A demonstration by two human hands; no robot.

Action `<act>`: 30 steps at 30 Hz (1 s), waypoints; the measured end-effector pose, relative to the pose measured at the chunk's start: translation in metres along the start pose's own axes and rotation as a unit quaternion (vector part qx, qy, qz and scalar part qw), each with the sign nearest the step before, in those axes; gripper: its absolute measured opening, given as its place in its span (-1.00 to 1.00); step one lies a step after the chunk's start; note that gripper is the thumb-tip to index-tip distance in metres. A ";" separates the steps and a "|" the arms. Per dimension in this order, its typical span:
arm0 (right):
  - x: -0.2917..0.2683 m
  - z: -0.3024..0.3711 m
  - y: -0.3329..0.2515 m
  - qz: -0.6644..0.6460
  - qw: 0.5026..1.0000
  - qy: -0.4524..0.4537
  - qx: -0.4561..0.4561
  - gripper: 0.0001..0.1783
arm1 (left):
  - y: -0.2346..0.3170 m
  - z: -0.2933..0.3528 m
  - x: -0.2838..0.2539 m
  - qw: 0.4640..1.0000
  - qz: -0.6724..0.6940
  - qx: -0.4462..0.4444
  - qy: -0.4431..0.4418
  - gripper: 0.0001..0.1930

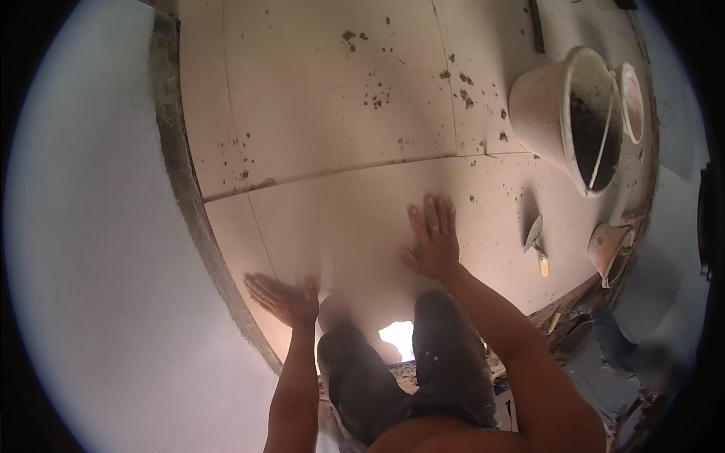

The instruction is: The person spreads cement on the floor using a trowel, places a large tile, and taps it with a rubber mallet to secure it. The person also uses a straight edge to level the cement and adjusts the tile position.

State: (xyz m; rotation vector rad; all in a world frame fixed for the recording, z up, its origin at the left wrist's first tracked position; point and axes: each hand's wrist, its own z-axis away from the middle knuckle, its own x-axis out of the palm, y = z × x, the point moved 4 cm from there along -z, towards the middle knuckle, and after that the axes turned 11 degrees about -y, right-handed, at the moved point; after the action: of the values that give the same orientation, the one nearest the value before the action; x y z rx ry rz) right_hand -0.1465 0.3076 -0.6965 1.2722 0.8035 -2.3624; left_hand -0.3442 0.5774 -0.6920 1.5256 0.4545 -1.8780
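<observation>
Board [347,219] under left hand [283,298] and right hand [434,241], each grip flattened and empty, pale container [626,72] with blurred reddish marks [633,102]

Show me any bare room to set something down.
Pale panel shows bare between left hand and right hand; a narrower patch lies between right hand and trowel. The right side is crowded by a large bucket and small bucket; dark crumbs litter the far panels.

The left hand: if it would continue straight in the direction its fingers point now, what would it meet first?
The left hand would likely first meet the long, rough grey strip bordering the flat beige panel. The hand's height above the panel is unclear.
</observation>
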 end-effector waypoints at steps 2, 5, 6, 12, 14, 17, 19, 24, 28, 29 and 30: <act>-0.010 -0.001 -0.006 -0.003 1.000 0.012 -0.011 -0.01 | -0.004 0.003 0.004 1.000 0.005 0.001 0.009 0.17; 0.002 -0.018 -0.024 0.069 0.991 0.114 0.031 -0.06 | -0.011 0.004 0.003 0.999 0.018 -0.028 -0.004 0.21; -0.005 -0.030 -0.039 0.030 0.981 0.193 0.010 -0.17 | -0.006 0.001 -0.003 0.999 0.020 -0.034 -0.015 0.22; -0.013 -0.133 -0.144 0.052 0.964 0.230 -0.120 -0.42 | -0.012 0.004 -0.013 0.999 0.027 -0.031 0.005 0.22; -0.006 -0.154 -0.167 0.080 0.954 0.241 -0.159 -0.47 | -0.016 0.007 -0.010 0.999 0.031 -0.028 0.020 0.22; 0.002 -0.159 -0.178 0.065 0.958 0.253 -0.122 -0.51 | -0.017 0.010 -0.010 0.998 0.039 -0.049 0.008 0.22; 0.000 -0.157 -0.181 0.065 0.956 0.260 -0.120 -0.52 | -0.017 0.016 -0.008 0.997 0.052 -0.060 0.004 0.22; 0.005 -0.150 -0.175 0.061 0.948 0.284 -0.132 -0.54 | -0.016 0.019 -0.005 0.996 0.040 -0.079 -0.010 0.23; 0.007 -0.151 -0.178 0.037 0.952 0.275 -0.132 -0.53 | -0.014 0.019 -0.007 0.996 0.012 -0.085 -0.016 0.22; 0.006 -0.149 -0.179 0.035 0.956 0.261 -0.128 -0.53 | -0.015 0.019 -0.007 0.996 0.009 -0.082 -0.015 0.22; 0.003 -0.149 -0.180 0.033 0.960 0.247 -0.124 -0.52 | -0.015 0.018 -0.007 0.997 0.007 -0.079 -0.013 0.21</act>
State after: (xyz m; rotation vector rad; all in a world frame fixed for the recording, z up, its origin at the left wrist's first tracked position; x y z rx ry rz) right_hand -0.1484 0.5410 -0.7072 1.7666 1.1377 -1.8315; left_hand -0.3668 0.5785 -0.6824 1.3944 0.5657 -1.8052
